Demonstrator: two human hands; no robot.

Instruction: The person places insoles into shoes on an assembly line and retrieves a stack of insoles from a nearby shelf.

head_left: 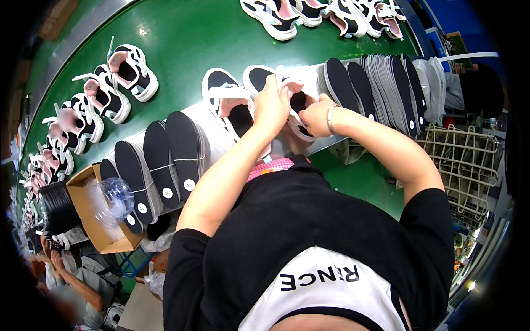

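Note:
A black-and-white sneaker with pink lining [298,100] sits on the pale work ledge in front of me, toe pointing away. My left hand [271,106] is closed on its near-left side, fingertips up by the tongue. My right hand [318,116] grips the right edge of its opening, fingers bent at the collar. Whether something thin lies between those fingers is hidden. Just left of my left hand stands a matching sneaker [239,119], its dark inside showing.
Stacks of black insoles [160,160] lie left, and more insole stacks [386,91] right. A cardboard box [91,212] holds clear plastic. Sneakers [105,96] line the green conveyor [187,38]. A wire rack [458,165] stands right; another person [83,289] sits lower left.

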